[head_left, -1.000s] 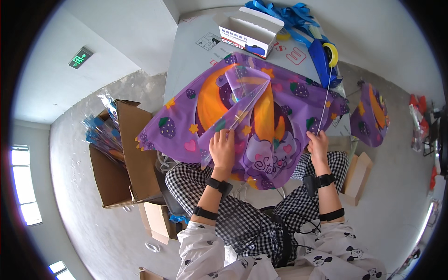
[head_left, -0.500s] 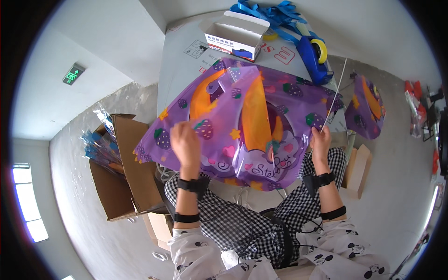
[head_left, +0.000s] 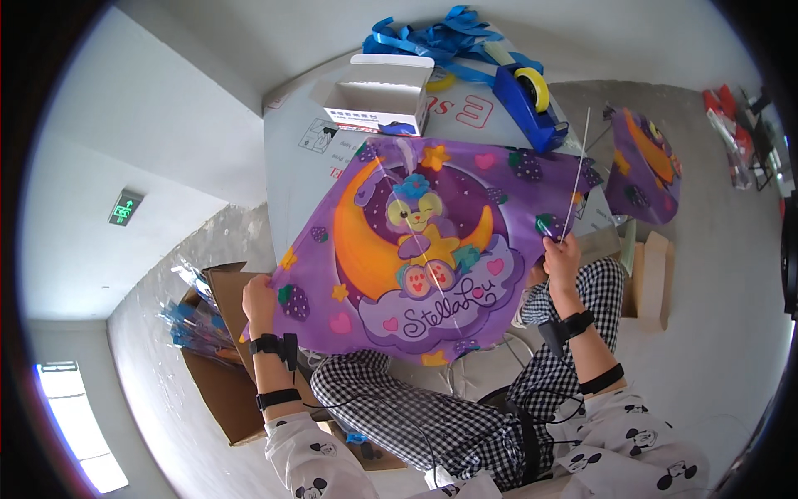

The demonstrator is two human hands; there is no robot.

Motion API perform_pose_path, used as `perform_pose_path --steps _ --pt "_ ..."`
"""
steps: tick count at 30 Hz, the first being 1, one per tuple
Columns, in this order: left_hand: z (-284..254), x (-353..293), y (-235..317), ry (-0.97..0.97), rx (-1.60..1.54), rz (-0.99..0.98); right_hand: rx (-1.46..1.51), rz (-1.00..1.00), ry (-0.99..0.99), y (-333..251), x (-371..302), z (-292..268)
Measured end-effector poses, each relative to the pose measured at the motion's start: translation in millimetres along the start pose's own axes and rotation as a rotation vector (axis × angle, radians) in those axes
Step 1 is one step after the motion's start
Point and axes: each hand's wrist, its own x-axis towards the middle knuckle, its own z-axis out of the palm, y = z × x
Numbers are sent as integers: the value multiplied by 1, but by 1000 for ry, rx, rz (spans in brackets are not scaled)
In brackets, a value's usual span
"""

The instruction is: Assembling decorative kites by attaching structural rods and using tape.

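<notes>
A purple kite (head_left: 320,291) printed with an orange moon, a cartoon animal, stars and berries is spread over my lap and the near part of the table. My left hand (head_left: 258,301) is closed on its left corner. At the right edge, my right hand (head_left: 562,264) pinches a thin white rod (head_left: 578,170) that points up and away. Whether those fingers also hold the kite's edge, I cannot tell. A pale line runs down the middle of the kite.
On the table (head_left: 291,166) are an open white box (head_left: 374,100), a blue tape dispenser (head_left: 525,106) with yellow tape, and blue ribbons (head_left: 432,37). Another purple kite (head_left: 642,170) is at the right. A cardboard box (head_left: 218,374) with plastic-wrapped items stands at the left.
My left hand has moved left and down to the kite's left corner. The kite was folded and creased; now it lies spread with its picture showing. My right hand still holds the rod.
</notes>
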Motion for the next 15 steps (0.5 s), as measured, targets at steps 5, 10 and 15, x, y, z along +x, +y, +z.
perform_pose_path --steps 5,10,15 --pt "16 -7 1 8 67 -109 -30 -16 32 1 -6 -1" --pt "26 -8 2 98 81 -190 -8 71 -11 0 -16 -3" --pt "27 -19 12 203 139 -148 34 142 -32 -1 -18 -1"
